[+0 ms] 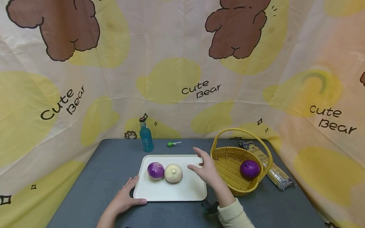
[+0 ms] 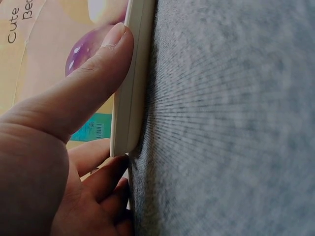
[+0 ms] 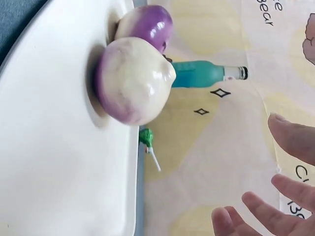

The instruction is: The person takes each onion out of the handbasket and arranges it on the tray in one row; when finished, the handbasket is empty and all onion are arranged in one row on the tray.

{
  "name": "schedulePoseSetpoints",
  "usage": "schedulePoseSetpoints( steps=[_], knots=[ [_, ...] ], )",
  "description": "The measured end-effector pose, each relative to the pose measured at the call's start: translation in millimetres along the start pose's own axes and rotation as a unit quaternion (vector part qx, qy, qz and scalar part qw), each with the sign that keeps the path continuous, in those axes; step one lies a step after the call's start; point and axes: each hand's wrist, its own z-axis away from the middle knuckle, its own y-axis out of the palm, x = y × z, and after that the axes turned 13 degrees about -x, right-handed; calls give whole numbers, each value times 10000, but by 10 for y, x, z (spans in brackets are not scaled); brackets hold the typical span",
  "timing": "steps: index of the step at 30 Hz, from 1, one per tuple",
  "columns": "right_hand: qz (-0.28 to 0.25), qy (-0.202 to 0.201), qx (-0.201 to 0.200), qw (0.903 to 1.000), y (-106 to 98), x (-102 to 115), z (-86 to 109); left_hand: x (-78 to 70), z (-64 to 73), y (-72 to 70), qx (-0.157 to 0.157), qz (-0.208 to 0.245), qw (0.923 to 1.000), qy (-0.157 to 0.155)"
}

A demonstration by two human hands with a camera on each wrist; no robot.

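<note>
Two purple-and-white turnips lie side by side on a white tray (image 1: 191,193). The left turnip (image 1: 155,171) shows mostly purple; the right turnip (image 1: 173,173) turns its pale side up. My left hand (image 1: 123,195) holds the tray's near left corner, with the thumb (image 2: 106,59) along the front rim and the fingers by the left side. Over the tray's right part hovers my right hand (image 1: 206,169), thumb and fingers spread and holding nothing. The right wrist view shows it apart from the pale turnip (image 3: 133,83).
Right of the tray stands a yellow wicker basket (image 1: 225,166) with a tall handle and a deep purple round vegetable (image 1: 249,169) inside. Behind it lies a clear plastic packet (image 1: 278,175). A blue bottle (image 1: 146,137) and a green lollipop (image 1: 170,144) are behind the tray.
</note>
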Motion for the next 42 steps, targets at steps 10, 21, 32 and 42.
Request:
schedulePoseSetpoints(
  steps=[10, 21, 32, 42],
  knots=[
    [357, 257, -539, 9976, -230, -85, -13, -5, -8, 19, -50, 19, 10000, 82],
    [267, 514, -637, 9963, -459, -173, -24, -12, 11, 10, -79, 79, 9999, 88],
    [318, 835, -764, 9931, -689, -328, -2, -11, 16, 6, -48, 29, 10000, 55],
    [415, 933, -871, 9910, -843, -467, 51, -7, 16, 6, -62, 45, 10000, 56]
  ],
)
